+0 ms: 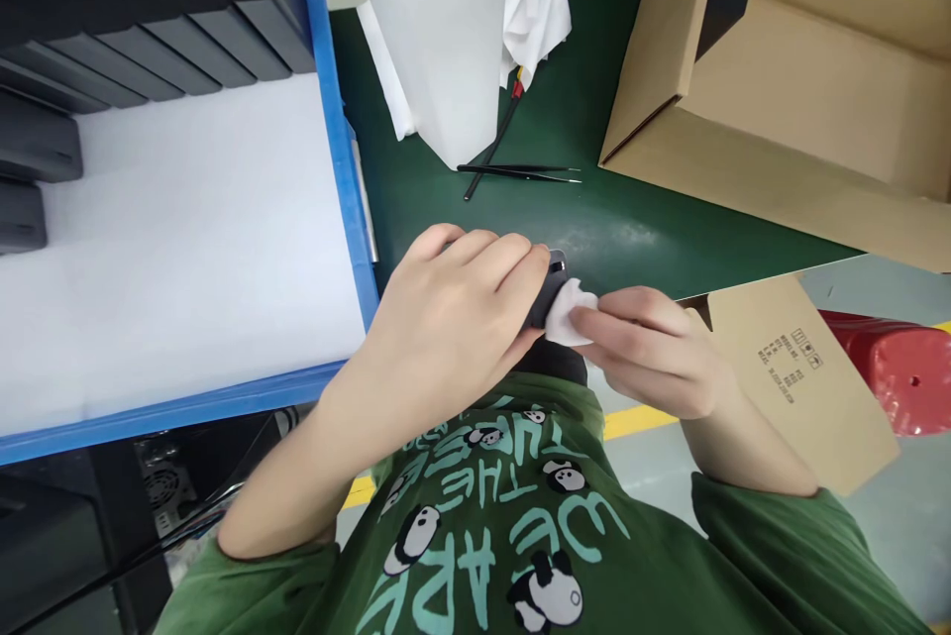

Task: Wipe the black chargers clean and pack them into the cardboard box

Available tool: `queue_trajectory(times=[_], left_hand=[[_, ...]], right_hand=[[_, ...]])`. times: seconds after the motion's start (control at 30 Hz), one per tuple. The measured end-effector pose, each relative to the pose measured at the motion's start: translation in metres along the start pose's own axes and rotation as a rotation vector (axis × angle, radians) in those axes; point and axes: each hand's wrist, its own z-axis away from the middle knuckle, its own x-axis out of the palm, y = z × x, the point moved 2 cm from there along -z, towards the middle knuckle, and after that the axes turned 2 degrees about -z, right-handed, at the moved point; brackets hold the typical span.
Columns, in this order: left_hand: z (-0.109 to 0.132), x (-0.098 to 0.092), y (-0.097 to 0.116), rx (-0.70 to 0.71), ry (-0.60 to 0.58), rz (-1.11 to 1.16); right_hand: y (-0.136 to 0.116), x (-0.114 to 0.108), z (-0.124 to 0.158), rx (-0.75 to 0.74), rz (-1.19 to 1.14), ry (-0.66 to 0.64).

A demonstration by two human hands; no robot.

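My left hand is wrapped round a small dark device, and most of the device is hidden under the fingers. My right hand pinches a small white wipe and presses it against the device's exposed end. Both hands hover at the near edge of the green table, just above my green shirt.
A blue tray lined with white foam sits at left, with black devices stacked at its far end. Black tweezers and a black cable lie beside white foam sheets. An open cardboard box stands at right. A red stool is below.
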Motion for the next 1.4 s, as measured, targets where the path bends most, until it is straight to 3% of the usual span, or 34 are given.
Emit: queue_trajectory(times=[0.57, 0.73, 0.87, 1.07, 1.3, 1.4], left_hand=[[0.002, -0.001, -0.001, -0.004, -0.032, 0.019], [0.0, -0.001, -0.001, -0.005, -0.009, 0.025], [0.001, 0.0, -0.001, -0.007, -0.03, 0.032], [0.001, 0.0, 0.0, 0.003, 0.0, 0.017], [0.006, -0.006, -0.001, -0.036, -0.065, 0.037], [0.024, -0.017, -0.011, -0.126, 0.01, 0.084]], right_hand=[[0.005, 0.003, -0.005, -0.022, -0.058, 0.021], [0.006, 0.002, -0.009, 0.011, -0.121, -0.08], [0.008, -0.007, -0.004, -0.025, -0.056, -0.049], [0.008, 0.001, -0.015, -0.031, -0.141, -0.113], [0.013, -0.011, 0.001, -0.042, -0.055, -0.025], [0.008, -0.014, 0.0, 0.013, 0.0, 0.062]])
